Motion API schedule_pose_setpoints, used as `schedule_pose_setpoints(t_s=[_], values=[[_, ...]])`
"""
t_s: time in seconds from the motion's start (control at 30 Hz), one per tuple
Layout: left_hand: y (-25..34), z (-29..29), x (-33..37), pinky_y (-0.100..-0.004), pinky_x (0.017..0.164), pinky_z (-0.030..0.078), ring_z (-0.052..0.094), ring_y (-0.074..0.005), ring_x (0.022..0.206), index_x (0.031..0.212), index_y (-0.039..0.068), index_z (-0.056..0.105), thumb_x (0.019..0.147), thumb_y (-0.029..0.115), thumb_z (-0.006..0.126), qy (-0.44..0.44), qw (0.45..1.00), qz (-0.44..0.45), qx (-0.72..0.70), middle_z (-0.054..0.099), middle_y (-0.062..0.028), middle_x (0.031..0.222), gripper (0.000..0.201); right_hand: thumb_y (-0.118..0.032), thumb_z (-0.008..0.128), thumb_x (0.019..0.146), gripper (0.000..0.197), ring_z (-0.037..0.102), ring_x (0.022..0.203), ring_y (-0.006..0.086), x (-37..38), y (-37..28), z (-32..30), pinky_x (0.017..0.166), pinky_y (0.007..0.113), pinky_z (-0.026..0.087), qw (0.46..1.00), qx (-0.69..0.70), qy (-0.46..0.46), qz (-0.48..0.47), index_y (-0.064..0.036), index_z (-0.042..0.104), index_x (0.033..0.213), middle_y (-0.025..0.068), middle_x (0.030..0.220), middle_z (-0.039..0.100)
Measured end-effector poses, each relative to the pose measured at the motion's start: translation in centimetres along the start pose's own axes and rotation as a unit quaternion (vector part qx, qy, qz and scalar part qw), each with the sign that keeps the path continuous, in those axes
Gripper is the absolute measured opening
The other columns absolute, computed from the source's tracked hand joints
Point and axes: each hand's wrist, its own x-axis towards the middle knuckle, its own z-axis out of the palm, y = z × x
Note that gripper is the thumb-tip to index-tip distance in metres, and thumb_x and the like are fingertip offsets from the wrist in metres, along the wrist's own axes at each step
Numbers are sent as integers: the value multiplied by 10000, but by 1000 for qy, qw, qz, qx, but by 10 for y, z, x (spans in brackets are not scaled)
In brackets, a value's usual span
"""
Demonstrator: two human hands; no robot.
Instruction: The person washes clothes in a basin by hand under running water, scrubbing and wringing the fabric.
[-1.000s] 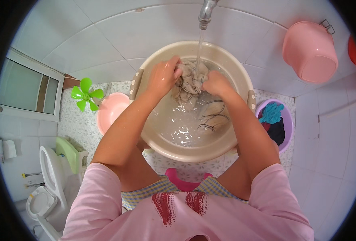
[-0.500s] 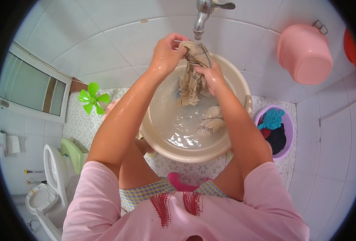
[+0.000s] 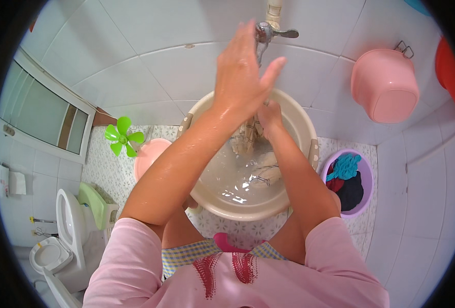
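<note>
My left hand [image 3: 243, 72] is raised with its fingers spread, just below the metal tap [image 3: 269, 30] on the tiled wall, holding nothing. My right hand [image 3: 269, 114] is closed on a wet striped cloth [image 3: 247, 137] that hangs from it into the beige basin [image 3: 303, 128]. More of the cloth lies in the water in the basin. The left forearm hides part of the basin's near rim.
A pink bucket [image 3: 384, 84] hangs on the wall at the right. A purple tub [image 3: 367, 177] with coloured clothes stands right of the basin. A pink bowl [image 3: 149, 156] and a green fan-shaped toy [image 3: 122, 136] lie to the left. A white toilet [image 3: 65, 231] stands at the lower left.
My left hand has let go of the cloth and risen from the basin up to the tap. My right hand has lifted the cloth higher out of the water.
</note>
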Motion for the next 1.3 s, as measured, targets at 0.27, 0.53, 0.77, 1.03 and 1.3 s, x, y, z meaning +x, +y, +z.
schedule_pose_setpoints(t_s=[0.27, 0.53, 0.77, 1.03, 1.3], values=[[11, 21, 17, -607, 922, 227, 311, -375, 1200, 1091, 78, 483, 755, 295, 634, 16, 971, 179, 158, 381, -149, 1274, 429, -173, 692, 678, 483, 580, 838, 220, 3, 0, 4, 711, 336, 452, 995, 29, -34, -89, 180, 534, 967, 214, 949, 587], [8, 29, 38, -558, 852, 311, 419, -288, 1060, 1015, 74, 502, 762, 298, 634, -20, 988, 143, 58, 568, -121, 951, 362, -179, 704, 718, 622, 534, 970, 254, 4, 0, 4, 792, 353, 434, 996, 31, -30, 78, 182, 408, 1130, 249, 1084, 516], [-20, 34, 50, -264, 663, 463, 583, -160, 777, 922, 48, 374, 662, -40, 595, 13, 905, -35, -424, 421, 11, 622, 353, -173, 666, 755, 444, 566, 864, 232, 28, 22, 5, 749, 363, 451, 992, 38, -41, 113, 93, 480, 1059, 152, 991, 565], [-28, 0, 59, -327, 748, 486, 558, -231, 966, 978, 56, 360, 625, -113, 521, -49, 904, -63, -420, 494, -84, 932, 423, -203, 640, 791, 312, 613, 740, 201, 9, 1, 3, 670, 330, 487, 978, 122, -100, 140, 22, 564, 993, 111, 900, 622], [-51, -2, 73, -274, 688, 444, 506, -230, 1066, 918, 120, 379, 613, -151, 465, -192, 829, -84, -519, 508, -118, 1089, 417, -99, 639, 761, 306, 617, 755, 228, -3, -9, 0, 626, 356, 509, 966, 164, -124, 157, 104, 563, 977, 156, 883, 613]])
